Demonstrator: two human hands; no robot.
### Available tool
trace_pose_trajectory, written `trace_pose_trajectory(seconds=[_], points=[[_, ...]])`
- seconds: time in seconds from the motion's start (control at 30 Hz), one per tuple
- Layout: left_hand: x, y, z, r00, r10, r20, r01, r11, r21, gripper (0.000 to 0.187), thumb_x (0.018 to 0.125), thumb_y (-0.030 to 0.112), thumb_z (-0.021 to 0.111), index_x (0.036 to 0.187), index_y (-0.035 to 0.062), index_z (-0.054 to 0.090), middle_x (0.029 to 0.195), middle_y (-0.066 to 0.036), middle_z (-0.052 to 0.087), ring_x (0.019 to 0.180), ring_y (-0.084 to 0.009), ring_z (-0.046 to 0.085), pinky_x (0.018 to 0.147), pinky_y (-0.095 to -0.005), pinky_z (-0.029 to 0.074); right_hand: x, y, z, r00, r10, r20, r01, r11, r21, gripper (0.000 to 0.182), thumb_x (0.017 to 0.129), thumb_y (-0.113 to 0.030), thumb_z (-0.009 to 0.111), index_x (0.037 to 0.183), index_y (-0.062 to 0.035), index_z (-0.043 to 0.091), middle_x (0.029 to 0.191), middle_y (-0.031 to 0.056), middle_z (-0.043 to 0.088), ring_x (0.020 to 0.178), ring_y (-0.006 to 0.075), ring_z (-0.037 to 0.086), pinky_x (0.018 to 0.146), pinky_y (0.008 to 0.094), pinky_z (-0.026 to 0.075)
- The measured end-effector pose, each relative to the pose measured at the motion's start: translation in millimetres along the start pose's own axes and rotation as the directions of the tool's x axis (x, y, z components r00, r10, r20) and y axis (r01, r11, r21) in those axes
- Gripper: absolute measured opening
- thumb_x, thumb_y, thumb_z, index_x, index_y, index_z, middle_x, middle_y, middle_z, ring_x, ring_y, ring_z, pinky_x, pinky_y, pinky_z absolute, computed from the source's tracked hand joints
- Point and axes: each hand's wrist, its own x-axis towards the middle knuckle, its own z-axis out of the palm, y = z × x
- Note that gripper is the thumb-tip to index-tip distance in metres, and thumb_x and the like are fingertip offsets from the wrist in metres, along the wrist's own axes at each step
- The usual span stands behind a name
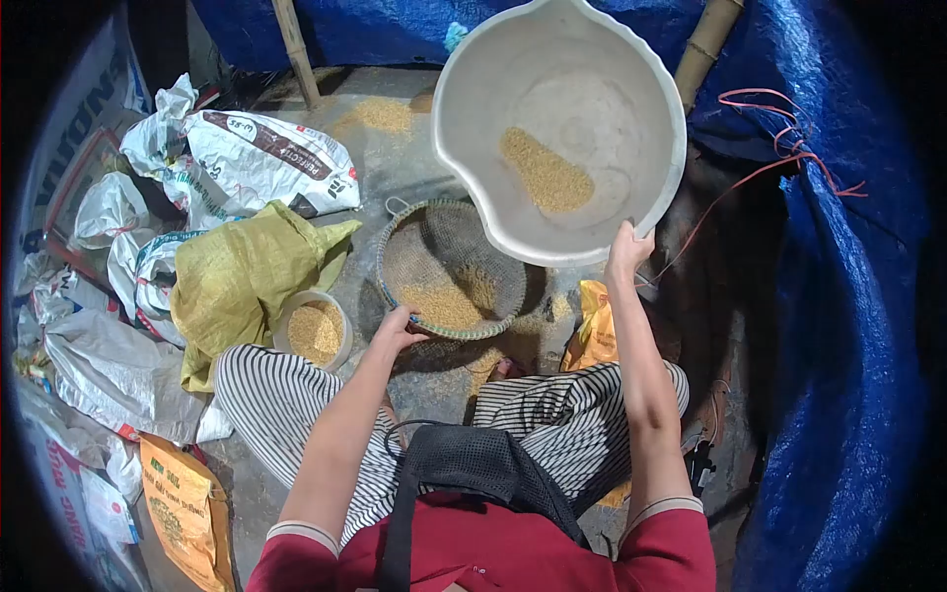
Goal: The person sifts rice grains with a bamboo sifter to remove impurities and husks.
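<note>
My right hand [628, 253] grips the lower right rim of a large grey basin [612, 109], which is tilted and holds a patch of yellow grain [548, 173]. To the left and below, my left hand [397, 331] is closed on the near-left rim of a round mesh sieve [419, 247]. Grain lies along the near side of the sieve. The basin's lower left edge overlaps the sieve's far right part in view. A small white bucket [345, 335] full of grain stands left of my left hand, beside my knee.
A yellow-green sack [232, 276] and several white sacks [276, 158] lie at the left. Orange bags [187, 508] lie lower left and near my right knee. Grain [385, 114] is spilled on the floor. Blue tarpaulin [838, 296], bamboo poles [706, 44] and red string surround the area.
</note>
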Motion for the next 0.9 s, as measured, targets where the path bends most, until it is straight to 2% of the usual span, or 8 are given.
trace_pose_trajectory(seconds=[0.13,0.2,0.27,0.37,0.43,0.77,0.83,0.9], points=[[21,-8,-19,0.998,0.022,0.054,-0.024,0.999,0.042,0.046,0.072,0.007,0.051,0.114,-0.0024,0.034,0.106,-0.021,0.044,0.099,-0.0359,0.046,0.082,-0.0530,0.040,-12,7,7,0.998,0.011,0.056,-0.011,1.000,0.007,0.031,0.064,-0.003,0.048,0.094,0.0020,0.053,0.081,0.0129,0.058,0.075,0.0213,0.055,0.070,0.0306,0.041],[48,-6,-19,0.722,0.612,-0.322,-0.380,0.741,0.554,0.065,0.069,0.017,0.059,0.122,-0.0036,0.027,0.117,-0.022,0.039,0.106,-0.0343,0.041,0.092,-0.0425,0.033,-19,7,11,0.997,0.009,0.077,-0.007,0.999,-0.034,0.029,0.064,-0.003,0.048,0.092,0.0019,0.053,0.079,0.0122,0.058,0.073,0.0211,0.055,0.069,0.0309,0.042],[13,30,-4,0.551,0.813,-0.187,-0.341,0.424,0.839,0.084,0.066,0.026,0.064,0.127,-0.0055,0.016,0.125,-0.023,0.031,0.115,-0.0304,0.034,0.097,-0.0306,0.025,-27,2,14,0.995,0.005,0.096,0.002,0.997,-0.077,0.027,0.064,-0.003,0.048,0.089,0.0019,0.054,0.076,0.0115,0.058,0.070,0.0209,0.055,0.068,0.0311,0.042],[8,79,16,0.603,0.797,-0.019,-0.626,0.489,0.607,0.091,0.067,0.036,0.063,0.130,-0.0016,0.010,0.132,-0.023,0.020,0.122,-0.0327,0.022,0.099,-0.0405,0.020,-38,-12,17,0.993,0.015,0.118,0.003,0.989,-0.150,0.024,0.063,-0.003,0.049,0.086,0.0019,0.054,0.072,0.0104,0.058,0.066,0.0205,0.055,0.065,0.0312,0.042],[8,113,25,0.921,0.367,0.133,-0.382,0.916,0.119,0.090,0.070,0.041,0.059,0.131,0.0032,0.004,0.134,-0.022,0.011,0.124,-0.0366,0.009,0.097,-0.0536,0.014,-42,-15,17,0.980,-0.036,0.196,0.060,0.991,-0.121,0.023,0.064,-0.002,0.049,0.086,0.0018,0.054,0.072,0.0105,0.058,0.066,0.0201,0.055,0.065,0.0300,0.042],[-25,167,8,0.805,0.507,0.308,-0.483,0.862,-0.156,0.063,0.080,0.035,0.045,0.131,0.0179,0.014,0.132,-0.020,0.013,0.119,-0.0411,0.022,0.089,-0.0562,0.029,-68,-57,11,0.803,-0.309,0.510,0.379,0.925,-0.037,0.046,0.064,0.007,0.046,0.108,-0.0034,0.051,0.099,0.0131,0.058,0.094,0.0210,0.055,0.081,0.0284,0.041],[-23,163,5,0.901,0.433,0.041,-0.420,0.890,-0.175,0.060,0.080,0.033,0.045,0.130,0.0166,0.016,0.129,-0.019,0.020,0.116,-0.0403,0.027,0.089,-0.0500,0.033,-72,-60,14,0.764,-0.314,0.564,0.335,0.940,0.070,0.055,0.063,0.010,0.044,0.115,-0.0066,0.048,0.110,0.0124,0.053,0.105,0.0216,0.049,0.088,0.0288,0.037],[-11,157,-21,0.817,0.529,0.231,-0.489,0.847,-0.211,0.058,0.080,0.033,0.047,0.128,0.0153,0.020,0.128,-0.018,0.019,0.114,-0.0388,0.030,0.089,-0.0503,0.034,-70,-57,15,0.748,-0.383,0.542,0.403,0.911,0.087,0.051,0.066,0.007,0.045,0.115,-0.0054,0.047,0.105,0.0125,0.056,0.096,0.0176,0.053,0.082,0.0269,0.040]])
